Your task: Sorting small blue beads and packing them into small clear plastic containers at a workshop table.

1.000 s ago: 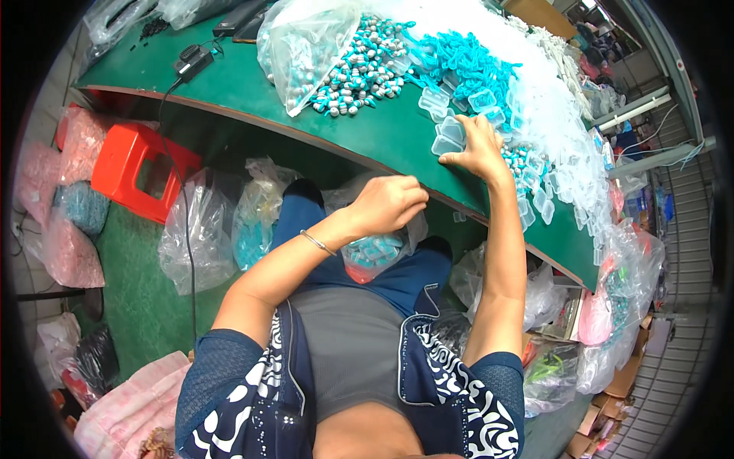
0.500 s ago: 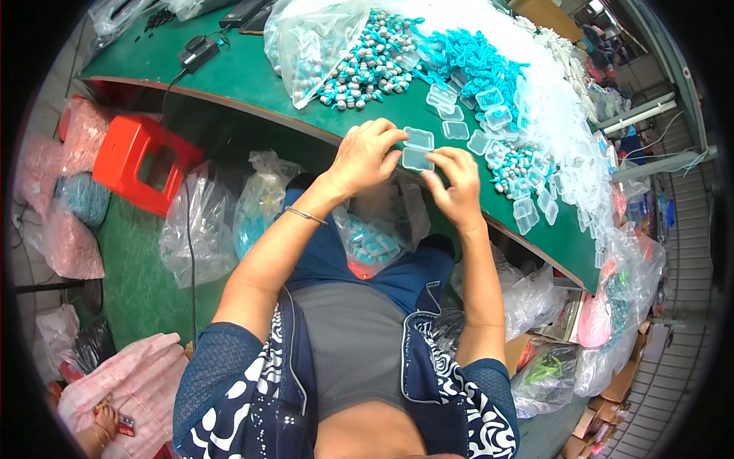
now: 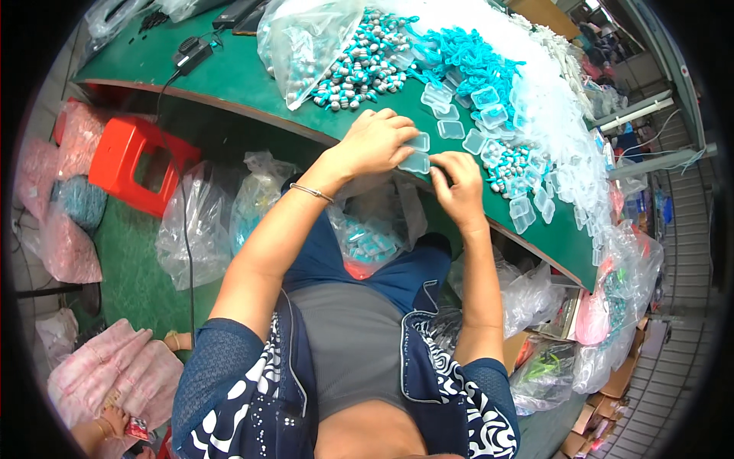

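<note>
Both hands met at the table's near edge, left hand [image 3: 378, 141] and right hand [image 3: 457, 187] apparently pinching small clear cases [image 3: 417, 153], best kept level.

The right hand [image 3: 459, 187] is drawn back from the table's heap, and a clear case [image 3: 417, 162] (small, rectangular) is now gripped between both hands.

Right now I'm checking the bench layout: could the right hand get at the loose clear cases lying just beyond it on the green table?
Probably yes. The right hand is at the table edge, sharing a small clear case with the left hand. The loose clear cases lie just past it, nothing between, though it would have to let go first.
</note>
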`<state>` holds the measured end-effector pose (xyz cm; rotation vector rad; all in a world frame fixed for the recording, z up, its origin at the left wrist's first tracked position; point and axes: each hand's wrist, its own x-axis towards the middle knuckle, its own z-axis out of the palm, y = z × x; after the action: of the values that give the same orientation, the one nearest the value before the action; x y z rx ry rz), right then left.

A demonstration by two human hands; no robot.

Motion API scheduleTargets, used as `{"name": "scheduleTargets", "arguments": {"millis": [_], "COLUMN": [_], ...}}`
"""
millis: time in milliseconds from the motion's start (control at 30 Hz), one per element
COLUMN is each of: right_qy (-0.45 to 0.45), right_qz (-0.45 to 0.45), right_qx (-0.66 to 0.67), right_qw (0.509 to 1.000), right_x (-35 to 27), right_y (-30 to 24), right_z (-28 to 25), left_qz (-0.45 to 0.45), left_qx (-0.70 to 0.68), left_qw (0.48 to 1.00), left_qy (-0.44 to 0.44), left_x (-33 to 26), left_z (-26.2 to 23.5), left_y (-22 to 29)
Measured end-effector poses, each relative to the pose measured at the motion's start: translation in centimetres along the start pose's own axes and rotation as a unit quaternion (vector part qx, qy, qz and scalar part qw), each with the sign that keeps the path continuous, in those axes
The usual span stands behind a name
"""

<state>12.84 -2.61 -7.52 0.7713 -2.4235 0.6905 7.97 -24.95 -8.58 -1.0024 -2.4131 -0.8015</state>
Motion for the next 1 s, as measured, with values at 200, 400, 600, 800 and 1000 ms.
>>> {"name": "scheduleTargets", "arguments": {"millis": [200, 400, 600, 800, 1000], "right_qy": [0.036, 0.092, 0.069, 0.034, -0.093], "right_qz": [0.03, 0.065, 0.07, 0.049, 0.144], "right_qx": [-0.001, -0.056, -0.048, -0.099, -0.218], "right_qw": [0.999, 0.992, 0.994, 0.993, 0.961], "right_x": [-0.1, 1.9, 4.2, 9.7, 14.8], "right_y": [1.0, 5.5, 7.6, 8.2, 7.3], "right_z": [-0.5, -2.5, -1.7, 2.6, 7.3], "left_qz": [-0.113, -0.04, -0.013, -0.128, -0.09], "left_qx": [0.13, 0.024, -0.034, 0.067, -0.057], "left_qw": [0.984, 0.998, 0.99, 0.989, 0.993], "left_qy": [-0.048, -0.047, -0.139, -0.041, -0.054], "left_x": [-0.6, 0.1, 0.4, -0.2, -1.2], "left_z": [-1.2, -3.1, -2.1, -0.4, -1.0], "left_y": [2.6, 1.7, -0.6, 2.4, 0.7]}}
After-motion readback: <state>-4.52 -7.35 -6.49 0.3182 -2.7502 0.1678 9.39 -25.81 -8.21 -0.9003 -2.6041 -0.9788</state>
